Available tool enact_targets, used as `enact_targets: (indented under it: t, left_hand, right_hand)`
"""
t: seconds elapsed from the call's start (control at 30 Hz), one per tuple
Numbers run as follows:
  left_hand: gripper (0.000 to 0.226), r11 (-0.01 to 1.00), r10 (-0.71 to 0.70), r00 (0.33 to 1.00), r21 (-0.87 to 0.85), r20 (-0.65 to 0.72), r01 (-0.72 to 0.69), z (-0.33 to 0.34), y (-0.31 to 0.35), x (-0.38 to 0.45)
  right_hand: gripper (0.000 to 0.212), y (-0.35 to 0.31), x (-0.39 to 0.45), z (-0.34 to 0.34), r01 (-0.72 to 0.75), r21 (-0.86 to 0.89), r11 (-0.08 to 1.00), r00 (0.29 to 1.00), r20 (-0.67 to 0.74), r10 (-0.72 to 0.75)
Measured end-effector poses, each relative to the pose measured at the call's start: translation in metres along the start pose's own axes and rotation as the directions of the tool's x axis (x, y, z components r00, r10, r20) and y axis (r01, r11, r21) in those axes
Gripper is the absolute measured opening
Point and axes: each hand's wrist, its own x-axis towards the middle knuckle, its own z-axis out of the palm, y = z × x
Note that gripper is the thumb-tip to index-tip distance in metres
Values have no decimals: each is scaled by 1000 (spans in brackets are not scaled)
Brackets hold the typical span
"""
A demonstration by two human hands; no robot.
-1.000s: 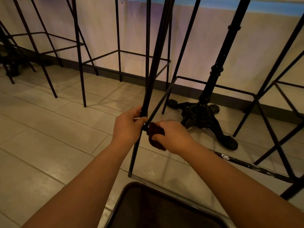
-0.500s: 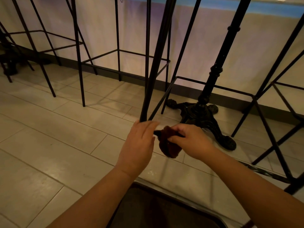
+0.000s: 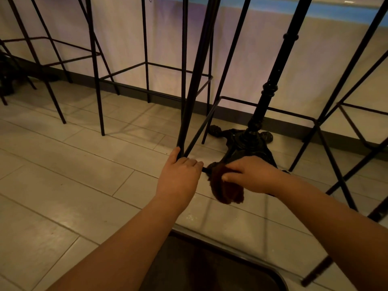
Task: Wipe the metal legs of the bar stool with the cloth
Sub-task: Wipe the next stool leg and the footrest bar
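Note:
A thin black metal leg of the bar stool (image 3: 198,66) slants down the middle of the view to a joint with its footrest bars. My left hand (image 3: 178,177) is wrapped around that leg at the joint and hides its lower part. Just to its right, my right hand (image 3: 249,175) pinches a dark brown cloth (image 3: 225,185) around the horizontal footrest bar, and the cloth's loose end hangs below my fingers. The bar itself shows only as a short stub between the two hands.
A black cast-iron table pedestal (image 3: 247,141) stands just behind my right hand. Other black stools (image 3: 95,66) line the pale wall to the left and right (image 3: 336,156). A dark square stool seat (image 3: 210,267) lies at the bottom edge. The floor is pale tile.
My left hand let go of the leg, turned, and took hold of it again at the joint. My right hand slid the cloth rightward along the footrest bar.

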Motion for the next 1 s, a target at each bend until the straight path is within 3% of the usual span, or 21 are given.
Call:
enact_targets:
  t: [0.1, 0.2, 0.3, 0.43, 0.53, 0.67, 0.8, 1.0]
  left_hand:
    - [34, 1000, 4, 1000, 29, 18, -5, -2, 4, 0]
    - [38, 1000, 11, 999, -19, 48, -10, 1, 9, 6]
    - [47, 986, 91, 988, -150, 126, -72, 5, 19, 15]
    - [50, 970, 49, 982, -243, 181, -3, 6, 21, 18]
    - [41, 985, 39, 945, -173, 326, 20, -2, 22, 28]
    - [40, 989, 26, 865, -137, 501, 49, -16, 29, 39]
    - [37, 993, 19, 871, -109, 491, 40, -25, 30, 37]
    - [33, 990, -22, 866, -108, 500, 87, -34, 34, 36]
  right_hand:
    - [32, 16, -21, 2, 28, -60, 998, 999, -37, -30]
    - [28, 18, -24, 10, -1, -64, 998, 992, -129, -7]
    - [26, 15, -16, 9, -73, 52, 996, 989, -127, 80]
    - [29, 15, -12, 4, -84, 69, 994, 993, -78, 89]
    - [30, 23, -26, 3, 11, 28, 1000, 1000, -24, -10]
    - [36, 28, -39, 4, 25, -66, 998, 996, -88, -31]
    - [36, 18, -25, 10, -16, -169, 985, 990, -138, -8]
    - [47, 19, -8, 9, -128, -23, 991, 991, -50, 127]
